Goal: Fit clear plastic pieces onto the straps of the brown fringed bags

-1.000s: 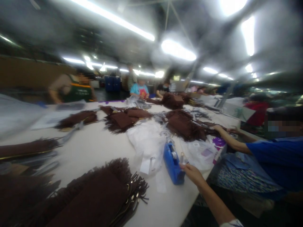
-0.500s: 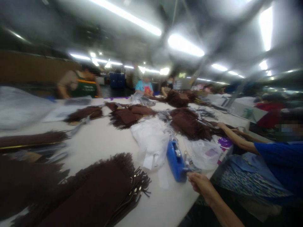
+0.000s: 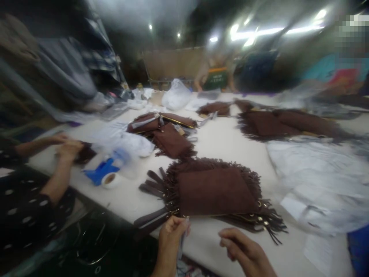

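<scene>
My left hand (image 3: 172,233) is at the table's near edge, fingers pinched on a small thin pale strip I cannot make out. My right hand (image 3: 241,248) is beside it, fingers curled closed, apparently empty. Just beyond both hands lies a brown fringed suede bag (image 3: 215,190) flat on the white table (image 3: 221,144), its straps trailing left. Neither hand touches the bag.
A person in a dotted black top sits at left, hands (image 3: 65,148) by a blue tape dispenser (image 3: 102,174). More brown fringed bags (image 3: 170,140) and clear plastic bags (image 3: 314,181) cover the table. Other people work at the far side.
The view has swung left, away from the blue tape dispenser at right. My right hand has drawn back to the near edge, and my left hand has come into view.
</scene>
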### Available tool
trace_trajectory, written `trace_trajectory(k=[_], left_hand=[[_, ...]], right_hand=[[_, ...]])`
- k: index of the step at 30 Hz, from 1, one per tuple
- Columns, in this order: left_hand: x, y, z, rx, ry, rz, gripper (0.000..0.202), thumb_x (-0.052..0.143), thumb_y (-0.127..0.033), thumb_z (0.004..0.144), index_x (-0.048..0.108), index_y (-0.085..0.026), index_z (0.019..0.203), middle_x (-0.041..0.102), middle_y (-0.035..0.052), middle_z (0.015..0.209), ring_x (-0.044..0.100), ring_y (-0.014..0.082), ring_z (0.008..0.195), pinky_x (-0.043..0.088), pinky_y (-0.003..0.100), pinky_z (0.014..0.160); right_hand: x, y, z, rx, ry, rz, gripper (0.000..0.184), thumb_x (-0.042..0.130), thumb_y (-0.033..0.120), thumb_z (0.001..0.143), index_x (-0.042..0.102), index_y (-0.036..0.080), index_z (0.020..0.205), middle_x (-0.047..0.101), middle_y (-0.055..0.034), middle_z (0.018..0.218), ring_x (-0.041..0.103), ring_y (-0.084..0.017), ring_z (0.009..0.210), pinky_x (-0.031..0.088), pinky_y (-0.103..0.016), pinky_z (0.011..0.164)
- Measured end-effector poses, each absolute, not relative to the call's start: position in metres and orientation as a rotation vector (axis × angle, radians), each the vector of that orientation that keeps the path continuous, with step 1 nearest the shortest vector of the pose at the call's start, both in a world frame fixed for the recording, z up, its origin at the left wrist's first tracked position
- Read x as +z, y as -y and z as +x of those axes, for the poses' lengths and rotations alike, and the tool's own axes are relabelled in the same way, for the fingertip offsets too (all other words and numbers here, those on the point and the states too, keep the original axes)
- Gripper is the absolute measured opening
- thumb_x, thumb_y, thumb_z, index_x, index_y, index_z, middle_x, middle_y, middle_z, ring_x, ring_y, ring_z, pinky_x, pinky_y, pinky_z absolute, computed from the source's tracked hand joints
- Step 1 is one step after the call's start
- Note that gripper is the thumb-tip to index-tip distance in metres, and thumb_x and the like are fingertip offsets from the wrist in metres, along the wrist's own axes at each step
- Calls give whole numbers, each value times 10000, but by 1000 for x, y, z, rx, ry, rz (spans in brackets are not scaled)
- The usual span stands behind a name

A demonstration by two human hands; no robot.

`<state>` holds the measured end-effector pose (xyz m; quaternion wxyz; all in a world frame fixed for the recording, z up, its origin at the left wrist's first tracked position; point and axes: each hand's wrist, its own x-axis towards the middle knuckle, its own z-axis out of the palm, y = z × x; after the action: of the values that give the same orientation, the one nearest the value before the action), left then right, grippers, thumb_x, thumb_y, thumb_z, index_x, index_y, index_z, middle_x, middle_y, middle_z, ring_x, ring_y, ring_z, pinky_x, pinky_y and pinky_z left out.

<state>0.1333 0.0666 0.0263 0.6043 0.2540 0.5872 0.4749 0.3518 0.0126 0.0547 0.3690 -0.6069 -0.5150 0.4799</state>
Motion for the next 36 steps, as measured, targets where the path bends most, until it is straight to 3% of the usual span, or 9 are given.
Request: trace_trajectory(k=[3, 7, 19, 28, 36], left_hand=[[26, -66, 131, 1106, -1346, 659, 322, 780, -429, 623, 645, -140, 669, 639, 29, 578, 543, 138, 553, 402, 235, 579], [28, -68, 128, 1165, -1310, 759, 274, 746, -392, 662, 651, -136, 689, 633, 24, 592, 546, 152, 591, 404, 238, 596], [15, -69, 121, 1097, -1231, 712, 165, 713, -258, 669, 664, -134, 766, 671, 39, 664, 589, 169, 647, 425, 252, 631], [15, -71, 119, 1084, -1166, 597, 243, 814, -246, 606, 649, -129, 740, 676, 39, 670, 595, 161, 645, 418, 251, 625], [21, -69, 123, 1122, -1216, 609, 245, 824, -278, 576, 663, -140, 699, 675, 34, 654, 595, 173, 652, 408, 251, 624]], right_hand=[[67, -51, 296, 1271, 1541, -1331, 185, 504, 264, 878, 680, 231, 921, 619, 13, 736, 571, -134, 650, 462, -222, 625], [73, -76, 276, 1162, 1748, -1222, 286, 441, 88, 829, 670, 224, 933, 645, 2, 807, 590, -143, 757, 439, -235, 700], [83, -85, 268, 752, 2333, -1547, 305, 420, 77, 856, 644, 252, 967, 623, -7, 819, 619, -140, 699, 369, -208, 584], [92, -93, 260, 465, 2585, -1601, 312, 461, 17, 780, 613, 253, 915, 666, -5, 818, 660, -149, 672, 356, -200, 519], [83, -96, 266, 606, 2420, -1455, 580, 443, 36, 752, 470, 276, 1280, 732, -34, 967, 711, -178, 785, 498, -213, 642]])
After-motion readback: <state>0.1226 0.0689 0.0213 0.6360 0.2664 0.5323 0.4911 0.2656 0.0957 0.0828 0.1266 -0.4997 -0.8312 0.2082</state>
